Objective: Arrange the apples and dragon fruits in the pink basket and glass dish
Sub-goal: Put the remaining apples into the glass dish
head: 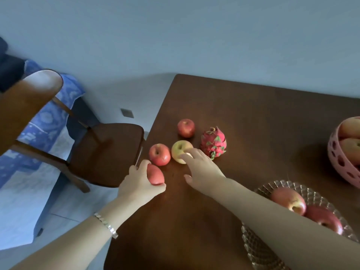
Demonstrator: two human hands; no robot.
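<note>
My left hand grips a red apple near the table's left edge. My right hand reaches over a yellow-green apple, fingertips touching it, fingers spread. Beside them sit a red apple and, farther back, another red apple. A pink dragon fruit stands just right of the yellow apple. The glass dish at lower right holds two red apples, partly under my right forearm. The pink basket at the right edge holds several apples.
The brown wooden table has bare room at the back and middle. A wooden chair stands close against the table's left edge. A blue patterned cloth lies beyond it.
</note>
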